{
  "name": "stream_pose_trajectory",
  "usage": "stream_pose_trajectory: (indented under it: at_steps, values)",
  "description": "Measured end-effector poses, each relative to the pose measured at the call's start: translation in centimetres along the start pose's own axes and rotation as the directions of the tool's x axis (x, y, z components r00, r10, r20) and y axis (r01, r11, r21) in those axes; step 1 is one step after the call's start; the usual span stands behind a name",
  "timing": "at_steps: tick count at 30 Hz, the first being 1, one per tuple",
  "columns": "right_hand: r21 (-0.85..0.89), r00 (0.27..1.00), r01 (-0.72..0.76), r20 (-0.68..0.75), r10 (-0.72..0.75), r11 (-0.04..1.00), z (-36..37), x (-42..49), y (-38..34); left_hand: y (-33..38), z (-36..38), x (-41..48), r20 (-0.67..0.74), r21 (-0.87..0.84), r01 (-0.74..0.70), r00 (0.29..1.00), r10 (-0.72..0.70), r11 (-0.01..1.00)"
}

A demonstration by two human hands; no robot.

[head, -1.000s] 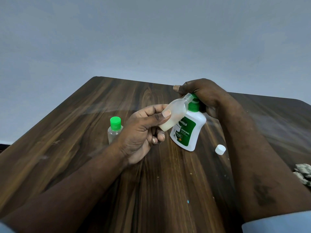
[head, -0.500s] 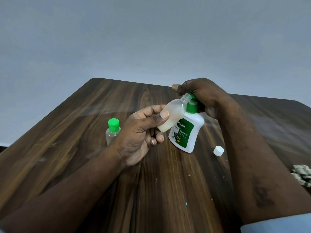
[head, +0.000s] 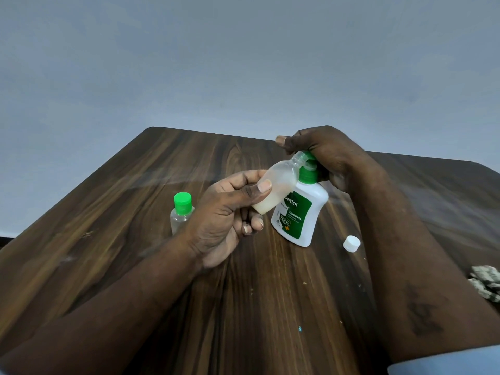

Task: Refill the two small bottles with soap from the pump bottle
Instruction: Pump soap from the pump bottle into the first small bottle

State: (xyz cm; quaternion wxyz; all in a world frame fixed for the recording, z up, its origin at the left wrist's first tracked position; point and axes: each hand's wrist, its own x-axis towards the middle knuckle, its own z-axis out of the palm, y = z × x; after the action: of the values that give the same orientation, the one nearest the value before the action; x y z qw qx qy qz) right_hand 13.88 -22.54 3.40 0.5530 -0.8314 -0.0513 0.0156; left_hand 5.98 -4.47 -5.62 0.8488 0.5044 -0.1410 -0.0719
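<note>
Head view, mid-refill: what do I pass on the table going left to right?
green-capped small bottle → left hand → uncapped small bottle that it holds → pump bottle → white cap → crumpled grey wad at the edge. The right hand sits over the pump, so it is left out.

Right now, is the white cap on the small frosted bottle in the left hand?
No: the small round white plastic cap lies on the dark wooden table, and the small frosted plastic bottle has an open neck.
</note>
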Motion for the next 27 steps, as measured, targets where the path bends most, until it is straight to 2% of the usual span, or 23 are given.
stream_pose_trajectory:
  at_steps: [8,13,18,27]
  values:
    - [0.006,0.999,-0.033,0.016,0.033,0.999,0.14,-0.02,0.29,-0.15,-0.02,-0.09,-0.010,0.016,-0.002,1.000,0.002,1.000]
    - [-0.072,1.000,-0.007,0.002,0.007,0.997,0.06,0.21,0.20,-0.09,0.07,-0.12,-0.005,0.065,-0.016,1.000,0.017,0.998]
    - [-0.063,1.000,0.025,-0.004,-0.025,0.998,-0.02,0.02,-0.22,0.04,0.23,-0.18,-0.001,0.079,-0.037,0.999,0.037,0.996]
    - [-0.064,1.000,-0.013,0.001,0.013,0.998,0.07,-0.02,0.07,-0.02,0.18,-0.14,-0.013,0.082,-0.033,0.999,0.034,0.996]
